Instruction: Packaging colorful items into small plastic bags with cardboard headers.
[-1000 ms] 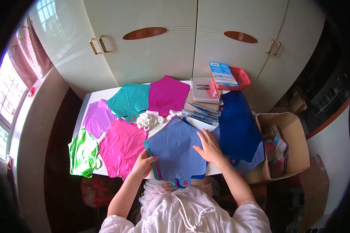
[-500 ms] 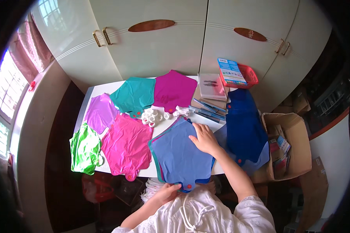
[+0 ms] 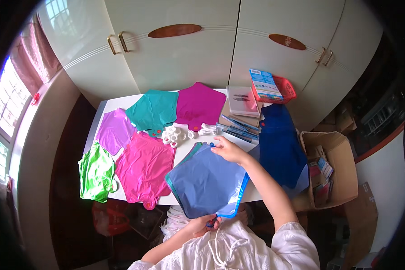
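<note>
White table [image 3: 104, 108]: both hands grip a blue foil balloon [image 3: 207, 182].

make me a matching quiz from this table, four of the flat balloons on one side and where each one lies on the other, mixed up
Things:
1. green balloon
2. magenta balloon
3. dark blue balloon
4. periwinkle balloon

Places:
A. far edge of the table, beside the teal balloon
B. hanging over the table's left near corner
C. held between the left hand and the right hand
D. right end of the table, next to the cardboard box

Pairs: 1-B, 2-A, 3-D, 4-C
</note>
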The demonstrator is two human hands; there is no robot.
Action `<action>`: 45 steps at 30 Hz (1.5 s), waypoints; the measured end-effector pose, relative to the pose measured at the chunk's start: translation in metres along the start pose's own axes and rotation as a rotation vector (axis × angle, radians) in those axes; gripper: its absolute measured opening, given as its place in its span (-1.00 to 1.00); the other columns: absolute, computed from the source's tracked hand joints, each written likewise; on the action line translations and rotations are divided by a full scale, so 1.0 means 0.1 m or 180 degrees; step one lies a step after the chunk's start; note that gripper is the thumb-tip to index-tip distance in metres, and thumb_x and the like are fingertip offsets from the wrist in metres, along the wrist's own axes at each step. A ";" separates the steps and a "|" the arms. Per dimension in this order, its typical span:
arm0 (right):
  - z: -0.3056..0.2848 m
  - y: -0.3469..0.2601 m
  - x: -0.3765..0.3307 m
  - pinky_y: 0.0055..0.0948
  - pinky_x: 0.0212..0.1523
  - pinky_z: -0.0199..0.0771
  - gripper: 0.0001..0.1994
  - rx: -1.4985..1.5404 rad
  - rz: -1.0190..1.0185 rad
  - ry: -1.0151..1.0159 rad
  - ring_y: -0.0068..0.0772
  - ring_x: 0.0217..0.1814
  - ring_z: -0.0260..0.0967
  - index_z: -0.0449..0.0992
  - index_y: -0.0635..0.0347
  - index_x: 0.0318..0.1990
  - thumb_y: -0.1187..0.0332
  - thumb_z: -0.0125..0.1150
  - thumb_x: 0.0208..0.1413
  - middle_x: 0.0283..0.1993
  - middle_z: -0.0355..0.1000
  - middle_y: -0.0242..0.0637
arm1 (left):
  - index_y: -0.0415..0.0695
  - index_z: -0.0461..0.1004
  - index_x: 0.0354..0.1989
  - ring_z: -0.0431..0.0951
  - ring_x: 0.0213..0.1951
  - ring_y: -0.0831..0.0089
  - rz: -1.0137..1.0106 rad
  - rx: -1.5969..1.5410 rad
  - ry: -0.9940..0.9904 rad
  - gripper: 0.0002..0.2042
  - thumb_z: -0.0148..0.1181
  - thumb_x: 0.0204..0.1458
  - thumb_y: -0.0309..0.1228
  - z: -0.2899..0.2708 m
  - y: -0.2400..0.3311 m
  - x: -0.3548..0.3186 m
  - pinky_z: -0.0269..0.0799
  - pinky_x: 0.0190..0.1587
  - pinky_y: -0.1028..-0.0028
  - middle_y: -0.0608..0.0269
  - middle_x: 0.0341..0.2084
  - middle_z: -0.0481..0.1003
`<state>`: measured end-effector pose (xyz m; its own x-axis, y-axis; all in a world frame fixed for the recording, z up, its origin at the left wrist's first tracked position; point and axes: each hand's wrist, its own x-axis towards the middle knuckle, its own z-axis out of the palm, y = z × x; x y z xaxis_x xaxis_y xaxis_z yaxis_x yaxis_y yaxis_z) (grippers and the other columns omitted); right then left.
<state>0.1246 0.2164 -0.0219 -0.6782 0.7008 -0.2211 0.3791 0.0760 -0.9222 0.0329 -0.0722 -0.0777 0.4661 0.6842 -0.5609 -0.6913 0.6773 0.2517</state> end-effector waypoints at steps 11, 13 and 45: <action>0.31 -0.34 0.48 -0.50 -0.36 0.31 -0.61 -0.0450 -0.0004 -0.0215 -0.62 -0.36 0.35 0.58 0.24 -0.26 0.04 0.28 0.05 -0.43 0.48 -0.38 | -0.33 0.38 -0.20 0.49 -0.33 0.40 -0.0007 0.0283 0.0268 -0.82 -0.02 0.19 -0.44 0.14 0.03 -0.10 0.45 -0.16 0.46 0.12 -0.33 0.47; 0.36 -0.38 0.47 -0.48 -0.43 0.27 -0.70 -0.0643 0.0038 0.0105 -0.61 -0.46 0.31 0.57 0.24 -0.41 0.13 0.28 0.02 -0.53 0.44 -0.39 | -0.34 0.37 -0.19 0.49 -0.32 0.38 -0.0015 0.0060 0.0420 -0.80 0.01 0.17 -0.41 0.31 0.09 -0.19 0.47 -0.13 0.43 0.13 -0.33 0.47; 0.20 -0.24 0.52 -0.21 -0.23 0.45 -0.55 -0.1782 0.0102 0.0440 -0.14 -0.25 0.51 0.59 0.05 -0.47 -0.16 0.10 -0.01 -0.37 0.54 -0.20 | -0.28 0.39 -0.20 0.54 -0.26 0.28 -0.0181 -0.0338 0.0273 -0.70 0.02 0.13 -0.24 0.33 0.15 -0.20 0.48 -0.09 0.34 0.11 -0.32 0.51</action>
<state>0.0678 0.2375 -0.0180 -0.5865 0.7923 -0.1678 0.6990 0.3906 -0.5991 0.0310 -0.0667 -0.0365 0.4605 0.6169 -0.6383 -0.7219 0.6787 0.1352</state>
